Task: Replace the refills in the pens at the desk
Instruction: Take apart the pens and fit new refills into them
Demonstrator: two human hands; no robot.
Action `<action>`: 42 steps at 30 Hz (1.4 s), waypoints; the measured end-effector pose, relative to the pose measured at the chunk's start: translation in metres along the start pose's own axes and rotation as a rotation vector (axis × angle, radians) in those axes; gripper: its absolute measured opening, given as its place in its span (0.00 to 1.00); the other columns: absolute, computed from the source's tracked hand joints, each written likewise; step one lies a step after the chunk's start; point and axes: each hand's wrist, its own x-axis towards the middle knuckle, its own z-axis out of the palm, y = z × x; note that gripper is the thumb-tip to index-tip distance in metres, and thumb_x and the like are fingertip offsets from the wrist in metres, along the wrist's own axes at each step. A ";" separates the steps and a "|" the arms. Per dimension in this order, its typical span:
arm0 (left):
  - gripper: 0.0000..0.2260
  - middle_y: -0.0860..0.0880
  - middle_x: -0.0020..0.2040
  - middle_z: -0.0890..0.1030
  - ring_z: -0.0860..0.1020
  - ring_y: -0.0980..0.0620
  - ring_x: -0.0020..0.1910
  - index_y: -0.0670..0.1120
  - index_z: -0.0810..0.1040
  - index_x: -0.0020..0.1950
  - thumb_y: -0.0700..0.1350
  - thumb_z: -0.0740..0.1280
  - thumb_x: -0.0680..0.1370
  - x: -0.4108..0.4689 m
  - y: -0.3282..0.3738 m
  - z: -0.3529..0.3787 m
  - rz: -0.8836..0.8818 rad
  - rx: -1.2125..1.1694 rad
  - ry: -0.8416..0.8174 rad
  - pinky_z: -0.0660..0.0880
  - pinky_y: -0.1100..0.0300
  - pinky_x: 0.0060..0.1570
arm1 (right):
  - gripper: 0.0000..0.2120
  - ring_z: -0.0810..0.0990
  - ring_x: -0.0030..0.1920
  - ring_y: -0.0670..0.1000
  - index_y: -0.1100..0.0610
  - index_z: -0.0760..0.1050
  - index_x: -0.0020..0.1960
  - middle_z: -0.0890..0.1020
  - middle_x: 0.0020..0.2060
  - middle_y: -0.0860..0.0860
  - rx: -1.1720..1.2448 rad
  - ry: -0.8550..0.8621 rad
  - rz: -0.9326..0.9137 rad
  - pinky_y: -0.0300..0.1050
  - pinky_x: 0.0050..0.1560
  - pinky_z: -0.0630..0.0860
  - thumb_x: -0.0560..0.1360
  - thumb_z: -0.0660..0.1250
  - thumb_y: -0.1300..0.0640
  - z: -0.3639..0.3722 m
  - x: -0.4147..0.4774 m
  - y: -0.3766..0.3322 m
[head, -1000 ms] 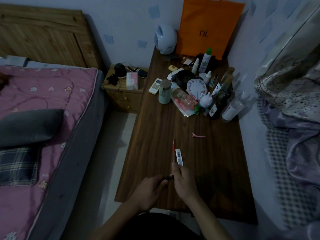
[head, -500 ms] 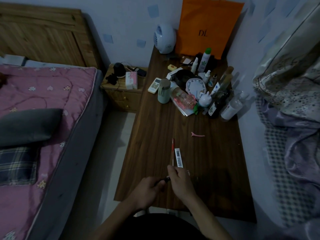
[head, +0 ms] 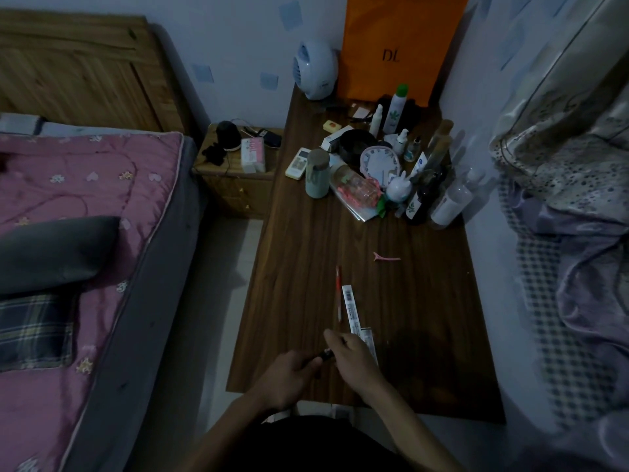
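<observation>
- A dark pen [head: 322,355] is held low over the near end of the desk [head: 299,267], between the two hands; only a short stretch of it shows
- The left hand [head: 289,376] has its fingers curled closed around one end of the pen, thumb pressed on top
- The right hand [head: 354,361] pinches the other end of the pen, fingers bunched together; its forefinger sticks out toward the far end of the desk
- A red pen [head: 338,291] lies flat on the desk just beyond the right hand, pointing away from the person
- A white refill packet [head: 350,310] with a barcode lies just beside the red pen, on its right; its near end runs under the right hand
- A pink hair clip [head: 386,257] lies on the desk farther out, to the right of the red pen and apart from it
- Bottles, a small clock [head: 379,163] and an orange bag [head: 401,46] crowd the far end of the desk
</observation>
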 end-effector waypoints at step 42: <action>0.11 0.46 0.44 0.85 0.82 0.49 0.40 0.45 0.83 0.53 0.50 0.69 0.77 0.072 -0.076 0.044 -0.358 0.166 0.377 0.77 0.56 0.40 | 0.04 0.76 0.37 0.42 0.53 0.77 0.44 0.79 0.35 0.46 -0.220 0.351 0.318 0.35 0.35 0.69 0.78 0.68 0.57 -0.115 -0.030 0.154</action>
